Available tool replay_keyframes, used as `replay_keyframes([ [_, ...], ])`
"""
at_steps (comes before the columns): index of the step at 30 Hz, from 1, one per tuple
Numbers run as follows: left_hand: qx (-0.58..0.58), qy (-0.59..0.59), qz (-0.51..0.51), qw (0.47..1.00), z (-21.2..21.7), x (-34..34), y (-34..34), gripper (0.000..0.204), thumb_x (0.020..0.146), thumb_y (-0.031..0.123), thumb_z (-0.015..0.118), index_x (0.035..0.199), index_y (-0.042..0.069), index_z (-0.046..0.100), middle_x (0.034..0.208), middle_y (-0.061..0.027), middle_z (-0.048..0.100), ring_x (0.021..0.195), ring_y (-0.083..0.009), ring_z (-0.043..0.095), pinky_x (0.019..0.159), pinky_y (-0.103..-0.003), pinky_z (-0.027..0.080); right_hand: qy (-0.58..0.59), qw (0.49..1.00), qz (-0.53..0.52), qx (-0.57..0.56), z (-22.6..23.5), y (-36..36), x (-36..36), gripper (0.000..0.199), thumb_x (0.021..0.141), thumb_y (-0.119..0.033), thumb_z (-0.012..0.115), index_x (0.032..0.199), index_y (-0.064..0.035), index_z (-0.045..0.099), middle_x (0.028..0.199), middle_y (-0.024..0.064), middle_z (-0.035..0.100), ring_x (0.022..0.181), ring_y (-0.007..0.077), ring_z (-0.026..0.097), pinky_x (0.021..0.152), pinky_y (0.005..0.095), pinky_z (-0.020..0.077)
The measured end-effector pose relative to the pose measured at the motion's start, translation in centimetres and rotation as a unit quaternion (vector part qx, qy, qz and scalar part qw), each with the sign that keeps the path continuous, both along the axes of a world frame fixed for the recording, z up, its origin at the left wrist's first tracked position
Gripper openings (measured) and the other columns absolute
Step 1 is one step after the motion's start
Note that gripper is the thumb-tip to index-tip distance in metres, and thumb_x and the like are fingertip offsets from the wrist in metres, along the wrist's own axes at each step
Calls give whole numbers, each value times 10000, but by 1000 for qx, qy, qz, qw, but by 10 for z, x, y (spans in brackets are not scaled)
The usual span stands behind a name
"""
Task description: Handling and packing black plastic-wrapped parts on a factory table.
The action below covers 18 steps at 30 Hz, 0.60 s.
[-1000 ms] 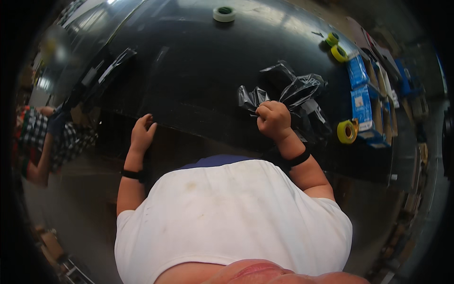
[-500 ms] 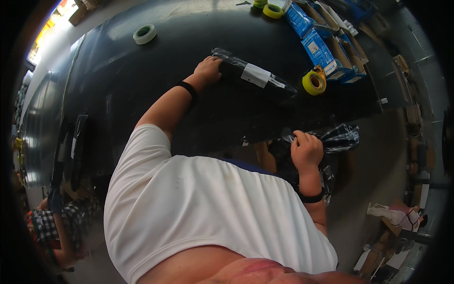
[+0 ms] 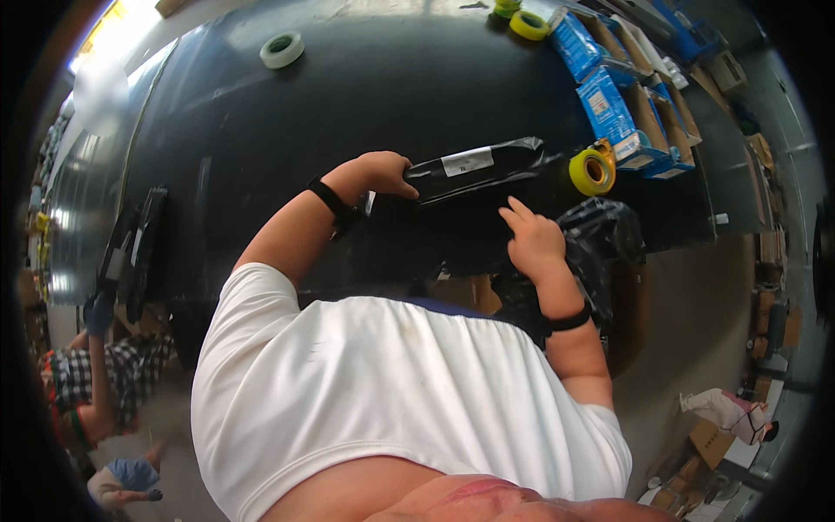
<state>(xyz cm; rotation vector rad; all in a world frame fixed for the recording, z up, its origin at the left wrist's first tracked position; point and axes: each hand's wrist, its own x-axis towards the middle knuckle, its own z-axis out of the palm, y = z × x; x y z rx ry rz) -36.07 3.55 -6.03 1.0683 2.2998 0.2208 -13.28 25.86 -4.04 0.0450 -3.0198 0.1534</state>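
A long black package [image 3: 509, 165] in shiny plastic with a white label lies on the dark table. My left hand [image 3: 383, 172] is closed around its left end, thumb on the near side. To the right and nearer, my right hand [image 3: 537, 242] has its first fingers pointing toward the package. Its other fingers appear curled on a crumpled black plastic bag [image 3: 609, 226], which trails to the right over the table edge; the exact grip is hidden.
Blue cardboard boxes [image 3: 609, 109] stand at the far right, with a yellow tape roll [image 3: 591, 172] in front. A whitish tape roll [image 3: 283, 50] and a yellow-green one [image 3: 529, 26] lie farther back. Black packages [image 3: 146, 248] lie leftward, near another person's gloved hand [image 3: 97, 311].
The black package has swung, its right end now tilting away from me, still in my left hand. My right hand has moved left and farther over the table, the plastic bag following it.
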Motion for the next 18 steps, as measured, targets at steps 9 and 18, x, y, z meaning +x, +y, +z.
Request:
replay_keyframes([
  [9,204,153,80,964,-4,82,-65,493,776,291,740,1203,74,624,1204,-104,568,1187,-292,503,1003,-393,434,2,999,38,15,-41,-55,-82,334,807,-114,566,1133,-152,626,1259,121,578,868,262,664,753,408,528],
  [18,147,196,22,969,15,86,-48,336,799,261,698,1073,67,680,1175,-101,581,1159,-277,521,974,-385,456,183,977,109,-24,-51,-73,-81,35,736,-155,620,702,-158,610,779,8,562,702,226,600,614,393,480],
])
